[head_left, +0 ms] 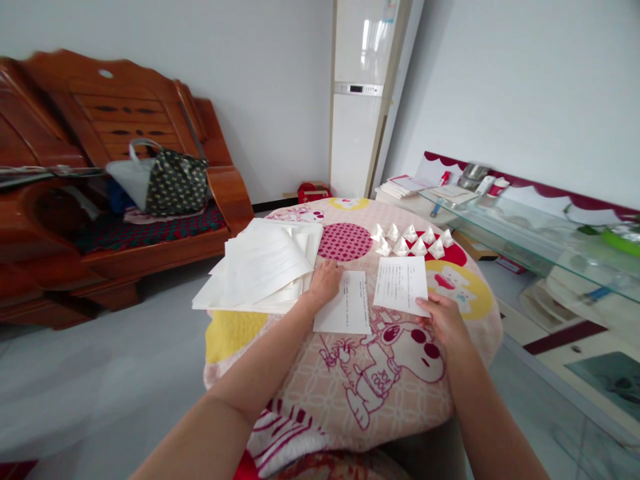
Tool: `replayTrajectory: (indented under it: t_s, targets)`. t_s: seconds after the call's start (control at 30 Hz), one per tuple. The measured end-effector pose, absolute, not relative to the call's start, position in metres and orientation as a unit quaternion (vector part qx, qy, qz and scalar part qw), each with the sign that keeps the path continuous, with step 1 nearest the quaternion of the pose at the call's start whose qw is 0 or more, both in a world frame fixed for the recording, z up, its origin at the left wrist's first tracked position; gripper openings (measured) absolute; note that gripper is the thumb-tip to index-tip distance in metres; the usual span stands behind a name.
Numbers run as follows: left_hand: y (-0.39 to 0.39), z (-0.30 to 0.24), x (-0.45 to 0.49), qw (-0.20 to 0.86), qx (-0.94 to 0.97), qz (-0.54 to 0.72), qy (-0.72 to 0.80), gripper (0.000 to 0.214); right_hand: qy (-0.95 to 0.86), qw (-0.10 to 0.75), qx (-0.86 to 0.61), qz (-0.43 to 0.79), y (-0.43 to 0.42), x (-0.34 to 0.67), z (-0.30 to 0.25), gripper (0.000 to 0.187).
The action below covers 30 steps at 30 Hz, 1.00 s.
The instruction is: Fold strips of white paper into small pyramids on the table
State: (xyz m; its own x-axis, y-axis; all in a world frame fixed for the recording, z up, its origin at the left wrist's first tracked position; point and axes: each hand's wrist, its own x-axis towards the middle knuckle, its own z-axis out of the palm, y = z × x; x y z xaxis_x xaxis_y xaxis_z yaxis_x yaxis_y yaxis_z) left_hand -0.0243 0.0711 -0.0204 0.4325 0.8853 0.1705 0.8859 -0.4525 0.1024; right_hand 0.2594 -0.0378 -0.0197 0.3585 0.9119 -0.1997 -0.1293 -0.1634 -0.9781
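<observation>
My right hand [441,315] pinches the lower right corner of a printed sheet of paper [400,283], thumb on top. That sheet is slightly raised and tilted at the right of the table. A second printed sheet [345,307] lies flat to its left, its text turned sideways. My left hand [327,281] rests at this sheet's upper left corner, fingers lying over it, holding nothing that I can see. Left of that hand is a loose stack of white paper [260,260]. Beyond the right sheet stand several small folded paper shapes [418,247] in two rows.
A patterned cloth [390,407] covers the round table. On the right is a glass-topped cabinet [545,247] with papers and cups. A wooden sofa [135,120] holding a dotted bag [177,183] stands at the left. A tall white air conditioner [357,133] fills the corner.
</observation>
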Motion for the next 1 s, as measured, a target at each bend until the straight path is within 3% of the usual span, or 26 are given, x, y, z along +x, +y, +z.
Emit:
replayTrajectory:
  t_s: [0.23,0.5,0.77,0.83,1.0]
  targets:
    - [0.093,-0.006,-0.025,0.009,-0.839,-0.115,-0.532,0.024,-0.321,0.555,-0.613,0.461,-0.039,0.257,-0.020,0.042]
    - [0.151,0.019,-0.029,0.056,-0.795,-0.151,-0.585,0.031,-0.335,0.555,-0.604,0.464,-0.043,0.254,-0.023,0.046]
    - [0.164,0.013,-0.044,0.079,-0.767,-0.290,-0.567,0.035,-0.341,0.554,-0.601,0.465,-0.042,0.252,-0.024,0.043]
    - [0.153,0.007,-0.041,0.046,-0.786,-0.307,-0.535,0.036,-0.350,0.549,-0.603,0.462,-0.044,0.252,-0.023,0.045]
    - [0.099,-0.006,-0.032,-0.166,-0.870,-0.262,-0.383,0.030,-0.382,0.533,-0.559,0.507,-0.046,0.241,-0.016,0.052]
